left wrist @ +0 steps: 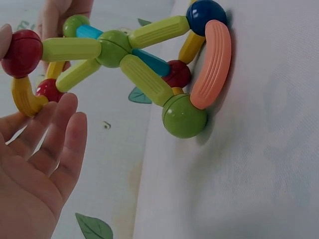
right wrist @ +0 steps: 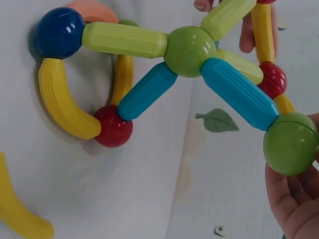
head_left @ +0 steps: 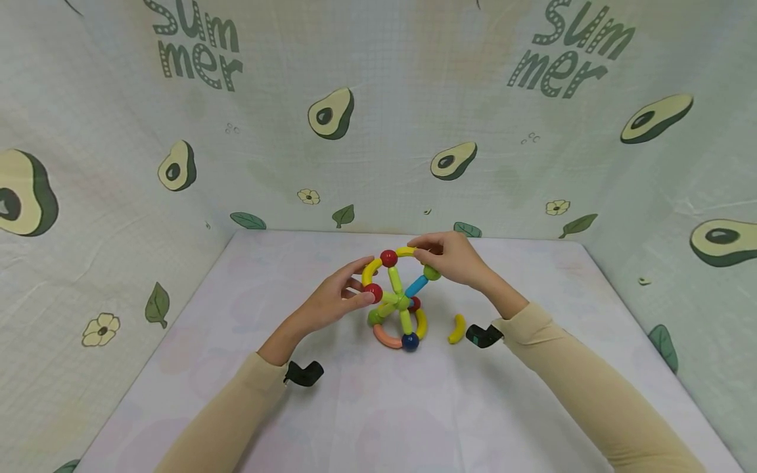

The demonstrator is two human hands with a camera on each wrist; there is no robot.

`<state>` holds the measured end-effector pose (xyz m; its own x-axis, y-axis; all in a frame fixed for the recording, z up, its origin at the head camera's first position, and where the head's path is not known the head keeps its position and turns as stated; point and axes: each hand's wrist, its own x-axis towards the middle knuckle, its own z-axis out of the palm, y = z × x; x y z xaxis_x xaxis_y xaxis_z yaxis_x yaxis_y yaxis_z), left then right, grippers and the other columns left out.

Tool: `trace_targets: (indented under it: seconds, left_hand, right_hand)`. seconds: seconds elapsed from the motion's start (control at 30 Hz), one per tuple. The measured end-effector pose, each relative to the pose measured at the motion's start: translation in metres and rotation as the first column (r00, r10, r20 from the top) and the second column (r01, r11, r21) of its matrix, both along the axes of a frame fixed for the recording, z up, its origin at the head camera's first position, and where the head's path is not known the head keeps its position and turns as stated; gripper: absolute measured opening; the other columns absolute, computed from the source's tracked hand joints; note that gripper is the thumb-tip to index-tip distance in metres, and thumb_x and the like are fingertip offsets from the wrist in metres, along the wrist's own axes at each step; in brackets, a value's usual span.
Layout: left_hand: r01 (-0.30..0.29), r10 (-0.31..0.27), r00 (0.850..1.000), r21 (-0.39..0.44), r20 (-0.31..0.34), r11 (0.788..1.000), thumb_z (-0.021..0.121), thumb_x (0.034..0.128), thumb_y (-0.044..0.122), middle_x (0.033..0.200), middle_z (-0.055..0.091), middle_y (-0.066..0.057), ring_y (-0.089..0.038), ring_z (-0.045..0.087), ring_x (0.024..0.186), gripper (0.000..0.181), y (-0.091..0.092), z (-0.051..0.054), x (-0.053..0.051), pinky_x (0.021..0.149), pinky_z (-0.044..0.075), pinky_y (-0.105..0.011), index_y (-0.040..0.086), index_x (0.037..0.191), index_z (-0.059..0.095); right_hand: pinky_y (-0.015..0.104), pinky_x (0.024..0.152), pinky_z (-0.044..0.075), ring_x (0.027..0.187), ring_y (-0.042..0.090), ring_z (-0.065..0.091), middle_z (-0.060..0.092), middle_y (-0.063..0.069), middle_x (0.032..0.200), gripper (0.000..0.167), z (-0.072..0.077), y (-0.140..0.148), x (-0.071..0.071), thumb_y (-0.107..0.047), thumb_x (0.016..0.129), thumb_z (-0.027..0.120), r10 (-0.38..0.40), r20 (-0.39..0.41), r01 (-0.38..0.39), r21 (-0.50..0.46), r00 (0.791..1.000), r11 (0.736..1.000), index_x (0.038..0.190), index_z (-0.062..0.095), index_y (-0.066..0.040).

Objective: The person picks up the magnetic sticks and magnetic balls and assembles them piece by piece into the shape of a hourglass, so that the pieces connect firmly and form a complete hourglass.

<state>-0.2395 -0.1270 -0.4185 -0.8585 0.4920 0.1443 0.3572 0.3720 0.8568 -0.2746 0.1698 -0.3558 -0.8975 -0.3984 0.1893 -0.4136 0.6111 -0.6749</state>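
A toy frame of coloured balls and sticks stands on the table, its sticks spreading from a central green ball [head_left: 403, 303]. A dark blue ball [head_left: 411, 341] and a salmon curved stick [left wrist: 214, 64] lie in its lower ring, on the tabletop. With thumb on a red ball [left wrist: 22, 54] and fingers by a yellow curved stick [left wrist: 26, 97], my left hand [head_left: 338, 299] holds the frame's left side. On the upper right, my right hand [head_left: 452, 259] pinches another yellow curved stick [head_left: 405, 251] beside a green ball [right wrist: 290, 143]; its fingertips are partly hidden.
One loose yellow curved stick [head_left: 457, 328] lies on the table right of the frame. The pale table [head_left: 378, 414] meets a hanging cloth [head_left: 390, 197] printed with avocados at the back and sides. Each wrist carries a small black camera [head_left: 483, 336].
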Motion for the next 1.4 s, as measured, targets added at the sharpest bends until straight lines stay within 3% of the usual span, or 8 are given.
trace_targets:
  seconds: [0.17, 0.33, 0.53, 0.8, 1.1, 1.4]
  left_hand:
    - [0.000, 0.000, 1.000, 0.002, 0.010, 1.000, 0.076, 0.0991, 0.040, 0.159, 0.047, -0.007, -0.024, 0.063, 0.117, 0.081, 0.000, 0.000, 0.000, 0.098, 0.058, -0.039, 0.026, 0.167, 0.034]
    - [0.032, -0.032, 0.999, 0.005, 0.018, 0.999, 0.077, 0.0992, 0.037, 0.160, 0.046, -0.008, -0.024, 0.063, 0.119, 0.081, -0.003, 0.002, 0.000, 0.101, 0.057, -0.040, 0.026, 0.167, 0.034]
    - [0.059, -0.059, 0.998, 0.004, 0.025, 0.998, 0.079, 0.0978, 0.033, 0.159, 0.047, -0.009, -0.025, 0.063, 0.121, 0.083, -0.009, 0.007, 0.001, 0.104, 0.057, -0.042, 0.025, 0.167, 0.034]
    - [0.056, -0.057, 0.997, 0.018, 0.052, 0.998, 0.082, 0.0950, 0.032, 0.153, 0.050, -0.009, -0.026, 0.063, 0.121, 0.087, -0.013, 0.007, -0.002, 0.102, 0.058, -0.040, 0.024, 0.167, 0.034]
    - [0.080, -0.085, 0.993, 0.067, 0.080, 0.995, 0.085, 0.0926, 0.029, 0.151, 0.051, -0.012, -0.027, 0.061, 0.122, 0.093, -0.013, 0.005, -0.003, 0.103, 0.057, -0.038, 0.023, 0.169, 0.031]
    - [0.042, -0.045, 0.997, 0.048, 0.070, 0.998, 0.088, 0.0905, 0.027, 0.133, 0.059, -0.009, -0.026, 0.062, 0.122, 0.095, -0.005, 0.003, -0.005, 0.102, 0.058, -0.037, 0.026, 0.168, 0.032]
  right_hand:
    - [0.034, 0.077, 0.061, 0.101, 0.026, 0.070, 0.073, 0.010, 0.126, 0.035, -0.002, 0.005, 0.004, -0.025, 0.105, 0.068, 0.034, -0.009, -0.033, 0.042, 0.999, 0.999, 0.138, 0.071, -0.014]
    - [0.042, 0.088, 0.063, 0.107, 0.028, 0.071, 0.068, 0.012, 0.136, 0.052, -0.003, 0.015, 0.014, -0.024, 0.102, 0.073, 0.103, -0.002, -0.103, 0.073, 0.995, 0.992, 0.151, 0.059, -0.015]
    - [0.041, 0.091, 0.063, 0.105, 0.024, 0.073, 0.068, 0.012, 0.134, 0.063, -0.011, 0.028, 0.019, -0.015, 0.097, 0.079, 0.141, 0.012, -0.141, 0.052, 0.990, 0.989, 0.155, 0.055, -0.015]
    - [0.040, 0.091, 0.063, 0.103, 0.022, 0.075, 0.071, 0.008, 0.128, 0.059, -0.020, 0.029, 0.014, -0.011, 0.098, 0.078, 0.147, -0.001, -0.147, 0.032, 0.989, 0.989, 0.153, 0.057, -0.014]
    - [0.039, 0.091, 0.063, 0.101, 0.021, 0.073, 0.071, 0.008, 0.131, 0.052, -0.014, 0.022, 0.009, -0.008, 0.098, 0.076, 0.151, -0.057, -0.149, 0.038, 0.987, 0.988, 0.148, 0.062, -0.009]
    - [0.042, 0.094, 0.062, 0.105, 0.024, 0.071, 0.069, 0.009, 0.135, 0.050, -0.012, 0.017, 0.008, -0.008, 0.098, 0.076, 0.162, -0.106, -0.158, 0.051, 0.981, 0.986, 0.147, 0.063, -0.008]
